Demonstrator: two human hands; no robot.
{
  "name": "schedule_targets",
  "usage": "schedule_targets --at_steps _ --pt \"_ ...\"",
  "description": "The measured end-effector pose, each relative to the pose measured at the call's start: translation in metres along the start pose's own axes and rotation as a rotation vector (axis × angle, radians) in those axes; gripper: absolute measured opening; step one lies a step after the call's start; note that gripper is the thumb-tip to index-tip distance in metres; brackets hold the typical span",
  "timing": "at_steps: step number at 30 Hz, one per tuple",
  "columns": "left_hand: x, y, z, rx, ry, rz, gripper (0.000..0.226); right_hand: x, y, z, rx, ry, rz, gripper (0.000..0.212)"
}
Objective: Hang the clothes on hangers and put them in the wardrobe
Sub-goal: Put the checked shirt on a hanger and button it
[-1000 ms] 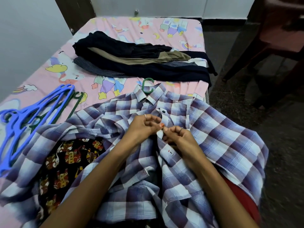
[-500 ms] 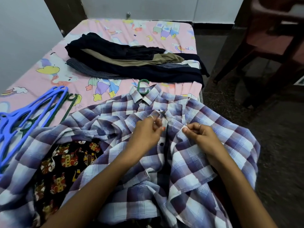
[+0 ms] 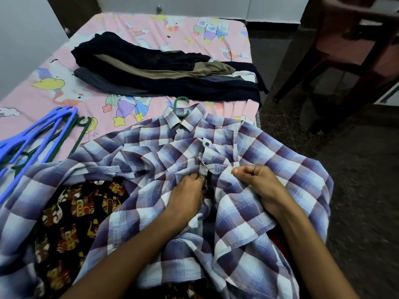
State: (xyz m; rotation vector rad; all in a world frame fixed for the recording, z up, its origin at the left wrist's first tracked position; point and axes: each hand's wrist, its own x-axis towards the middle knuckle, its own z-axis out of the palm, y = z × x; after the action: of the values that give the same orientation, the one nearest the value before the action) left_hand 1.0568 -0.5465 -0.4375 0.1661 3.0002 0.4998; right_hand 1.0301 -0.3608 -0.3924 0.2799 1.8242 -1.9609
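A blue, purple and white plaid shirt [image 3: 269,160] lies spread on the bed with a green hanger hook [image 3: 181,106] sticking out of its collar. My left hand [image 3: 187,195] holds the left edge of the shirt's front placket, its fingertips tucked into the cloth. My right hand [image 3: 257,182] pinches the right front edge beside it. Two dark buttons on the placket above my hands look fastened. Below them the front gapes open.
Several blue and dark green hangers [image 3: 32,139] lie at the left on the pink cartoon bedsheet [image 3: 151,33]. Folded dark and olive clothes [image 3: 164,72] are stacked behind. A black patterned garment [image 3: 71,214] lies under the shirt. A dark red chair [image 3: 349,46] stands on the right.
Both hands have moved a little down the shirt's placket. The right hand pulled away to the right with its edge, then stayed there. The view shifted slightly.
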Motion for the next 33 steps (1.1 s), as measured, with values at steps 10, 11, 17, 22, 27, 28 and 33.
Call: schedule_targets --at_steps 10,11,17,22,27,28,33 --pt "-0.011 -0.001 -0.034 -0.583 0.1 -0.197 0.02 -0.014 -0.01 -0.003 0.174 -0.139 0.099 0.029" --pt "-0.017 0.0 -0.042 -0.626 0.122 -0.206 0.022 -0.017 -0.012 -0.003 0.181 -0.143 0.093 0.029" --pt "-0.046 0.015 -0.087 -0.865 0.199 -0.133 0.023 -0.035 -0.032 0.013 0.148 -0.153 0.007 0.01" --pt "-0.05 0.032 -0.103 -0.766 0.29 -0.048 0.03 -0.048 -0.044 0.032 0.143 -0.077 -0.079 0.019" --pt "-0.045 0.044 -0.108 -0.648 0.355 0.017 0.017 -0.052 -0.05 0.047 -0.049 0.004 -0.258 0.018" --pt "-0.045 0.045 -0.109 -0.657 0.355 0.009 0.017 -0.053 -0.051 0.049 -0.061 -0.001 -0.271 0.014" --pt "-0.042 0.046 -0.11 -0.88 0.284 -0.103 0.023 -0.049 -0.052 0.049 -0.031 0.028 -0.292 0.006"
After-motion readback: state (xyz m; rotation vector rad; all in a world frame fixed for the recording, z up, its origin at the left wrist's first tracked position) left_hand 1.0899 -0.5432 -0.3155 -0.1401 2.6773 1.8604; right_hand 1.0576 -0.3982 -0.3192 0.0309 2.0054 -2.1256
